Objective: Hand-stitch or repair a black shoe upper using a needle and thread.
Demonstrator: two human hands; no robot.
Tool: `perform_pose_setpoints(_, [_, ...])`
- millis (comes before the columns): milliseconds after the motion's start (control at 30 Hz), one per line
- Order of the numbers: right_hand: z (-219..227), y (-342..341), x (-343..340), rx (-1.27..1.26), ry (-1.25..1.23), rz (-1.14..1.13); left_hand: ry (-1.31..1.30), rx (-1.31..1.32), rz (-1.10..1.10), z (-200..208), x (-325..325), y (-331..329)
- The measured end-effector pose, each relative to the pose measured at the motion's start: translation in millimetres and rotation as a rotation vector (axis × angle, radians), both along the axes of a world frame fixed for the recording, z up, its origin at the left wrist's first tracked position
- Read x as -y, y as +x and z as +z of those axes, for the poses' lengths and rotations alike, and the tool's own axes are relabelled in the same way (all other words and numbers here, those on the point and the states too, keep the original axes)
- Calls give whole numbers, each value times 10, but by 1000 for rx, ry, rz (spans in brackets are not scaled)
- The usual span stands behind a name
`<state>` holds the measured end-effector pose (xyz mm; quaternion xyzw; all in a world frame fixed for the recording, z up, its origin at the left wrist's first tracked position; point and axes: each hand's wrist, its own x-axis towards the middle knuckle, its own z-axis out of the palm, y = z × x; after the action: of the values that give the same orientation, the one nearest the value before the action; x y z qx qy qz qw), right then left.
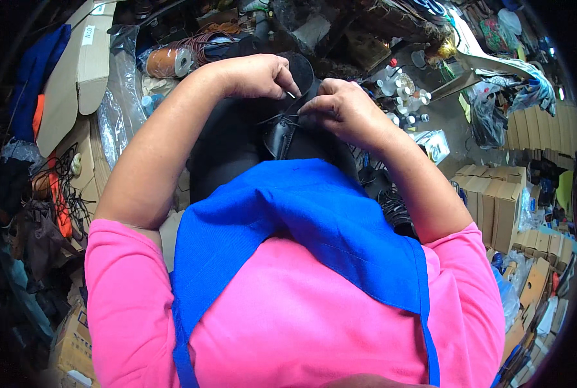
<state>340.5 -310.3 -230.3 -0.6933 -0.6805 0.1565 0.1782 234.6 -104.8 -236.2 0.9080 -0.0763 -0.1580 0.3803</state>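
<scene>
A black leather shoe piece (278,138) with a stitched edge lies over my dark-clad lap, with thin dark cord around its top. Just above it, my left hand (260,75) is closed in a pinch. A small pale tip shows at its fingertips; I cannot tell whether it is a tool or a nail. Facing it from the right, my right hand (348,114) is also pinched, and a thin black strand runs to its fingertips. Behind both hands stands a dark rounded piece (302,67), like a sole or toe.
An orange spool (167,63) stands beyond my left forearm. Several plastic bottles (401,90) and a clear-and-white container (433,145) are past my right hand. Cardboard boxes (492,200) are stacked at right; cardboard sheets (75,71) lean at left. A blue apron (301,213) covers my front.
</scene>
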Motion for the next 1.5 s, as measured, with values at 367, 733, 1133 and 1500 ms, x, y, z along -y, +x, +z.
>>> perform_pose_setpoints(367, [-162,-235,188,-15,126,-111,-155,-223,3,-86,-82,-10])
perform_pose_setpoints(733, [54,-79,-100,170,19,17,-34,-214,0,22,7,200])
perform_pose_setpoints(1133, [-62,-74,-16,80,43,3,9,-45,20,-3,33,116])
perform_pose_setpoints(1500, [-114,99,44,-169,56,-10,64,448,638,-21,246,-392])
